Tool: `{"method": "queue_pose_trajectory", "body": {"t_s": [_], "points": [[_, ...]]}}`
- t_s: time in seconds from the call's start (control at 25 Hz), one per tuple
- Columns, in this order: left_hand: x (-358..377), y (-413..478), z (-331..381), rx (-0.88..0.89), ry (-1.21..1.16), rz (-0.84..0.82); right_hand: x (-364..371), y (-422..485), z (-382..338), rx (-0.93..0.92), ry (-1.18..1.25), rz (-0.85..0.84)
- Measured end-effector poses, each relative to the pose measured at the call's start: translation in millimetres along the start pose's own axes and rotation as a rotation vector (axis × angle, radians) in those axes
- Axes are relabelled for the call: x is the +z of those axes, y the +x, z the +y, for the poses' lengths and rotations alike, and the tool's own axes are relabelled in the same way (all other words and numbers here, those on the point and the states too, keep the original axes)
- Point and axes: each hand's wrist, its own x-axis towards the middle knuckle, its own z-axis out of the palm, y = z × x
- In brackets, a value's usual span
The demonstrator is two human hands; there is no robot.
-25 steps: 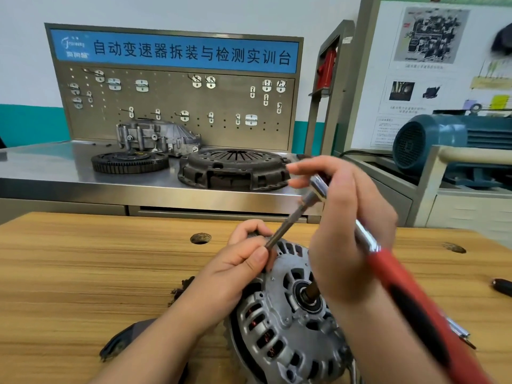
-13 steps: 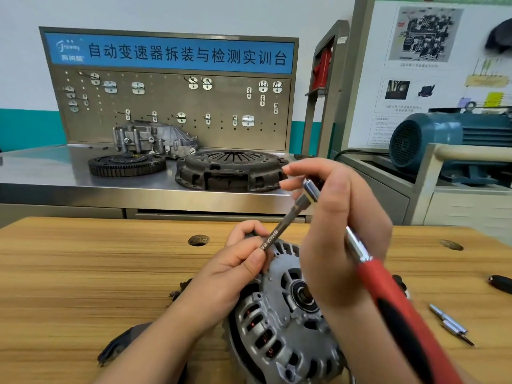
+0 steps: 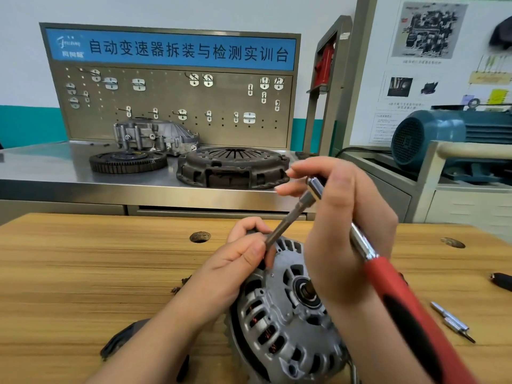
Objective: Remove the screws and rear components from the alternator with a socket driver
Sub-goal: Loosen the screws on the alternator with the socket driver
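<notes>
Alternator (image 3: pixel 282 322) lying tilted on its edge at the near middle of the wooden bench (image 3: pixel 83 273), vented face and shaft bearing toward the viewer. Left hand (image 3: pixel 235 261) grips the housing rim at 11 o'clock, fingers curled over the edge, thumb beside the socket tip. Right hand (image 3: pixel 340 231), at 1 o'clock, has its fingers curled round the head of the driver (image 3: pixel 401 300), whose red handle runs toward 5 o'clock. Two bits (image 3: pixel 451 322) lie at 3 o'clock. Clutch cover (image 3: pixel 232 167) at 12 o'clock, on the steel counter behind.
</notes>
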Motion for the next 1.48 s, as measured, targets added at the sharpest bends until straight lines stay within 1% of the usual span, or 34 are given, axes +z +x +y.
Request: {"method": "queue_pose_trajectory", "body": {"t_s": [0.04, 0.08, 0.12, 0.16, 0.2, 0.28, 0.32, 0.36, 0.4, 0.44, 0.48, 0.52, 0.56, 0.6, 0.68, 0.72, 0.76, 0.8, 0.84, 0.88, 0.92, 0.96, 1.0, 1.04, 1.08, 1.12, 1.16, 1.2, 1.24, 1.28, 1.32, 1.4, 1.44, 1.48], "points": [[0, 1, 0, 0.011, -0.001, 0.005, 1, 1, 0, 0.115, 0.118, 0.003], [-1, 1, 0, 0.016, -0.001, 0.003, 3, 7, -2, 0.311, 0.335, -0.039], [-1, 0, 1, 0.012, -0.009, -0.004, 3, 13, -3, 0.522, 0.63, -0.119], [-1, 0, 1, 0.007, -0.023, -0.014, 2, 19, -6, 0.694, 0.856, -0.192], [-2, -1, 2, 0.003, -0.04, -0.023, 3, 24, -7, 0.821, 0.968, -0.244], [-3, -3, 2, -0.009, -0.058, -0.033, 2, 30, -2, 0.912, 1.034, -0.307], [-3, -3, 2, -0.011, -0.055, -0.033, 3, 29, -1, 0.888, 0.984, -0.301], [-3, -3, 3, -0.013, -0.048, -0.034, 4, 24, 0, 0.757, 0.865, -0.275], [-3, -3, 4, -0.017, -0.037, -0.036, 3, 18, 2, 0.515, 0.638, -0.209], [-2, -2, 4, -0.019, -0.026, -0.039, 2, 11, 2, 0.226, 0.318, -0.117], [-2, -1, 5, -0.016, -0.021, -0.041, 2, 5, 1, -0.004, 0.1, -0.052], [-1, -1, 4, -0.013, -0.02, -0.038, 1, 0, 2, -0.123, 0.004, -0.021], [-1, -1, 4, -0.011, -0.019, -0.032, 2, -1, 3, -0.083, 0.042, -0.024], [-1, -1, 3, -0.012, -0.012, -0.025, 5, 3, 0, 0.123, 0.229, -0.047], [-1, -1, 2, -0.005, 0.0, -0.011, 5, 15, -8, 0.656, 0.783, -0.197], [-2, -2, 1, -0.006, -0.002, -0.014, 3, 21, -7, 0.827, 0.926, -0.269], [-2, -2, 1, -0.011, -0.005, -0.024, 3, 27, -5, 0.916, 0.976, -0.297], [-2, -2, 2, -0.012, -0.003, -0.031, 2, 30, -4, 0.951, 0.971, -0.318], [-1, -2, 2, -0.009, 0.0, -0.033, 2, 28, -4, 0.882, 0.915, -0.322], [-2, -2, 3, -0.006, 0.005, -0.033, 2, 24, -2, 0.672, 0.739, -0.291], [-2, -1, 2, -0.006, 0.003, -0.03, 3, 18, -2, 0.4, 0.466, -0.208], [-2, -2, 2, -0.008, -0.004, -0.027, 4, 10, -3, 0.172, 0.257, -0.117], [-2, -2, 1, -0.009, -0.006, -0.025, 2, 5, 2, 0.057, 0.2, -0.034], [-2, -2, 0, -0.012, -0.005, -0.024, 4, 5, 3, 0.12, 0.276, -0.026], [-2, -2, 0, -0.019, -0.004, -0.023, 7, 9, 0, 0.315, 0.446, -0.059], [-2, -2, 0, -0.023, -0.008, -0.022, 7, 16, -4, 0.576, 0.715, -0.13], [-2, -2, 0, -0.021, -0.012, -0.02, 4, 21, -6, 0.796, 0.916, -0.215], [-2, -3, 1, -0.016, -0.013, -0.022, 3, 27, -7, 0.926, 1.012, -0.262], [-2, -2, 1, -0.009, -0.007, -0.022, 2, 29, -6, 0.975, 0.993, -0.29], [-2, -2, 2, -0.004, -0.005, -0.02, 2, 27, -5, 0.927, 0.947, -0.31], [-2, -2, 3, -0.003, -0.004, -0.021, 4, 23, -3, 0.754, 0.784, -0.282], [-2, -2, 3, -0.014, -0.02, -0.023, 7, 9, -2, 0.263, 0.279, -0.079], [-2, -2, 2, -0.019, -0.023, -0.026, 6, 2, 1, 0.125, 0.18, 0.004], [-2, -2, 1, -0.021, -0.021, -0.025, 8, 2, 1, 0.149, 0.253, 0.028]]}}
